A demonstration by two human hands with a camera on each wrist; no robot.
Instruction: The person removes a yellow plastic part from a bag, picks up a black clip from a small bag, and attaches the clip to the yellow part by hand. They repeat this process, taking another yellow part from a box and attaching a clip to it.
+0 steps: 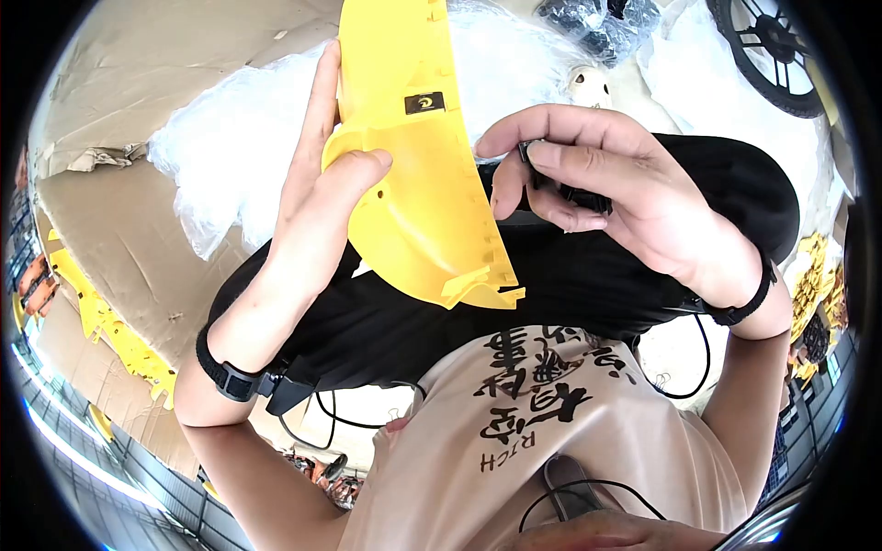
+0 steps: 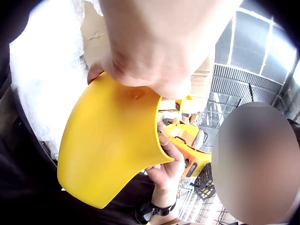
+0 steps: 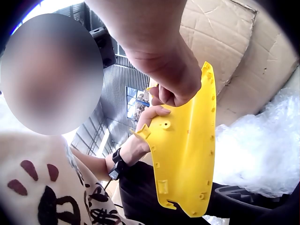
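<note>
A curved yellow plastic panel (image 1: 413, 184) with a small dark label (image 1: 424, 103) is held above the lap. My left hand (image 1: 317, 197) grips its left edge, thumb over the face and fingers behind. Just right of the panel, my right hand (image 1: 616, 184) pinches a small black piece (image 1: 525, 152) between thumb and fingers, with more black parts (image 1: 583, 197) against the curled fingers. In the left wrist view the panel's smooth side (image 2: 108, 140) shows; in the right wrist view its clipped edge (image 3: 212, 117) and a round boss (image 3: 165, 125) are visible.
Clear plastic wrap (image 1: 230, 138) lies beyond the lap on cardboard (image 1: 119, 230). A black spoked wheel (image 1: 772, 41) stands at the far right. More yellow parts (image 1: 110, 331) lie at the left and at the right edge. Black cables (image 1: 349, 421) hang near both wrists.
</note>
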